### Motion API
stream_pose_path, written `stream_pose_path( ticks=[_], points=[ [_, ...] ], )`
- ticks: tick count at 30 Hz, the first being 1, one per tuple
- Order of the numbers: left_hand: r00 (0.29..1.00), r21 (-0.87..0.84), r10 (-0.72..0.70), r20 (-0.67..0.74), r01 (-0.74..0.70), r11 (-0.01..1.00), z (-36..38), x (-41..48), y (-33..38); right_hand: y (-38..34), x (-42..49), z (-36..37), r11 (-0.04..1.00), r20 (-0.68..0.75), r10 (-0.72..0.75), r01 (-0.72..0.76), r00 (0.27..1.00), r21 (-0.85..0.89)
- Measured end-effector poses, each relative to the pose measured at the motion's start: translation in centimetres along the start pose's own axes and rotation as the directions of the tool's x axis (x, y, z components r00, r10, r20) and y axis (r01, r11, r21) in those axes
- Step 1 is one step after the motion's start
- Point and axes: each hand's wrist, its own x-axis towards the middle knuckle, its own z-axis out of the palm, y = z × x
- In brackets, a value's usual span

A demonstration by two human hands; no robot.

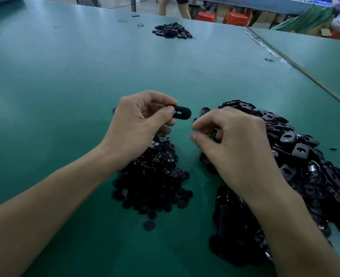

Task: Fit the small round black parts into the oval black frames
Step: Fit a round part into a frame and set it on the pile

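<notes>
Green matting covers the work table [65, 92], with red stools [221, 17] on the floor beyond its far edge. The left hand [139, 126] is raised above the table and pinches one oval frame [182, 113] by its left end between thumb and curled forefinger. The rest of the frame sticks out to the right of the fingertips. Its long axis runs roughly left to right, flat face toward the camera, with a small slot showing. The right hand [231, 140] hovers just to the right, apart from the frame, knuckles up and fingers curled. Its thumb and forefinger tips are close together, but whether they hold anything cannot be told. A heap of small round parts [157, 182] lies under the left wrist, and a heap of oval frames [297, 156] lies under and beside the right hand. A smaller pile of black parts [172, 31] sits well away at the table's far side.
</notes>
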Motion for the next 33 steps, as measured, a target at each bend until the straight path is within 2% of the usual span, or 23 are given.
stream_pose_path(
  ticks=[3, 7, 13, 17, 22, 28, 33],
  points=[
    [0.999, -0.004, -0.003, -0.042, 0.002, 1.000, -0.1, 0.1, -0.3, -0.6, -0.2, 0.4, 0.986, 0.169, -0.059, 0.084, 0.984, -0.145],
    [0.998, -0.023, -0.010, -0.058, 0.008, 1.000, -0.2, 0.1, -0.4, -1.2, -0.5, 1.1, 0.951, 0.298, -0.059, 0.144, 0.953, -0.273],
    [0.998, -0.015, 0.002, -0.065, -0.003, 1.000, -0.2, 0.1, -0.2, -1.3, -0.1, 1.6, 0.943, 0.349, -0.047, 0.157, 0.936, -0.295],
    [0.997, -0.019, 0.001, -0.074, -0.002, 1.000, -0.3, 0.2, -0.2, -0.9, -0.1, 1.6, 0.970, 0.305, -0.056, 0.124, 0.951, -0.209],
    [0.998, -0.003, -0.020, -0.065, 0.020, 1.000, -0.4, 0.2, -0.3, -0.5, 0.0, 1.0, 0.998, 0.097, 0.000, -0.006, 0.995, 0.063],
    [0.999, 0.005, -0.039, -0.005, 0.039, 0.999, -0.3, 0.0, -0.3, -0.4, 0.1, 0.8, 0.987, 0.009, 0.040, -0.041, 0.999, 0.157],
    [0.998, 0.010, -0.046, 0.041, 0.046, 0.999, 0.0, -0.3, -0.1, -0.2, 0.3, 0.7, 0.986, 0.004, 0.035, -0.035, 0.999, 0.162]
  ],
)
